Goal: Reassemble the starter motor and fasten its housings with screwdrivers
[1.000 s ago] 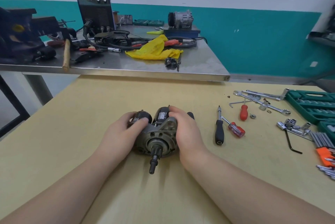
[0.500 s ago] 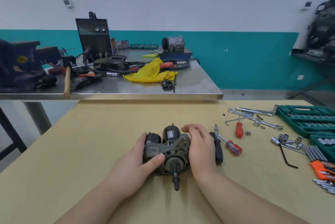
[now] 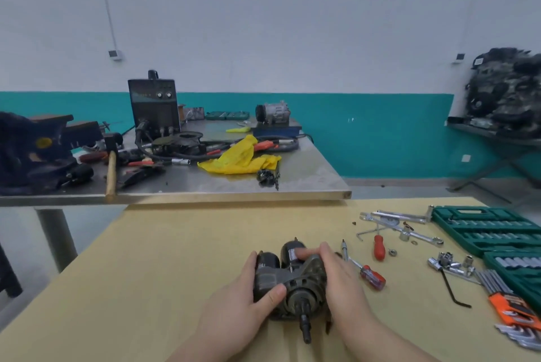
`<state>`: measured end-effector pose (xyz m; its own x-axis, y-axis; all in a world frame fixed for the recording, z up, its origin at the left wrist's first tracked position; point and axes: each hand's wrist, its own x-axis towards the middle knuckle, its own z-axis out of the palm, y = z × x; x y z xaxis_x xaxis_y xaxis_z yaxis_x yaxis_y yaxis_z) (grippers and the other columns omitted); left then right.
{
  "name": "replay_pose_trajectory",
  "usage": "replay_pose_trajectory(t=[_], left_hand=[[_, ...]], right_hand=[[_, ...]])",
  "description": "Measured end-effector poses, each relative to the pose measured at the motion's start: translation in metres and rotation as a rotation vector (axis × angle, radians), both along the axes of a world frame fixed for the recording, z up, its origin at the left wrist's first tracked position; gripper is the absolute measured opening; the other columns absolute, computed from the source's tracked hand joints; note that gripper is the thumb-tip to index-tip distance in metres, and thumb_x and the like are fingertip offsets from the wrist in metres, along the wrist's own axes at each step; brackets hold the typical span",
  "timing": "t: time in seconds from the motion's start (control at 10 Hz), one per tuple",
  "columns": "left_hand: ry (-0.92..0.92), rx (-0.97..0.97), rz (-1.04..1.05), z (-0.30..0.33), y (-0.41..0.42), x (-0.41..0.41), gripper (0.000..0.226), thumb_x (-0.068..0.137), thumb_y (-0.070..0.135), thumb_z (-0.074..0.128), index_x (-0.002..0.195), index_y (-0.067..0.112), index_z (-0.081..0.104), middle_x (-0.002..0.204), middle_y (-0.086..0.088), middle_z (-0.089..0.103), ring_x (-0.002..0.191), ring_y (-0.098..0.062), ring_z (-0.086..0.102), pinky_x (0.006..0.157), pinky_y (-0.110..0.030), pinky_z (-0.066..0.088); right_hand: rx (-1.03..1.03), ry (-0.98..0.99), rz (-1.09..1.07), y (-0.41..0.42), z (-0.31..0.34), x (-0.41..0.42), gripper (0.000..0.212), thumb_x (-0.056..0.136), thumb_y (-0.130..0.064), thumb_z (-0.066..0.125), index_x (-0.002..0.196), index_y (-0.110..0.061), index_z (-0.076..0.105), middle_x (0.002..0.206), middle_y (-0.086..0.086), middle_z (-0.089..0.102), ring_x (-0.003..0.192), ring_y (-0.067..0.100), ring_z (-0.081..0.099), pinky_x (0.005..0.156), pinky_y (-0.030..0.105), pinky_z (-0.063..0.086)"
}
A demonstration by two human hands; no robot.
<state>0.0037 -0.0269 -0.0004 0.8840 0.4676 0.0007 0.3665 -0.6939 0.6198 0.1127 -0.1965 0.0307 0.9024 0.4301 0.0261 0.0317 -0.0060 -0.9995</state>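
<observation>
The view has tipped upward since the earlier frame, so the starter motor [image 3: 289, 282] and both hands now sit lower in it, at the near edge of the wooden table [image 3: 164, 268]. The left hand [image 3: 246, 300] wraps its left side, thumb across the front housing; the right hand [image 3: 336, 279] curls over its right side. Just right of that grip lie two red-handled screwdrivers [image 3: 371, 276].
</observation>
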Motion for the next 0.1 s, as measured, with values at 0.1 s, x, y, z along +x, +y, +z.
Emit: replay_pose_trajectory(t=[0.1], left_hand=[[-0.037,-0.100,-0.003,0.0075,0.0026,-0.0020,0.112,0.071,0.101,0.039,0.167,0.049,0.015,0.131,0.022,0.069,0.107,0.007,0.065,0.083,-0.012,0.044]], right_hand=[[-0.070,-0.072,0.111,-0.0248,0.0166,-0.0043,0.040,0.102,-0.058,0.047,0.096,-0.041,0.083,0.095,-0.019,0.080,0.087,-0.005,0.074,0.070,0.011,0.055]])
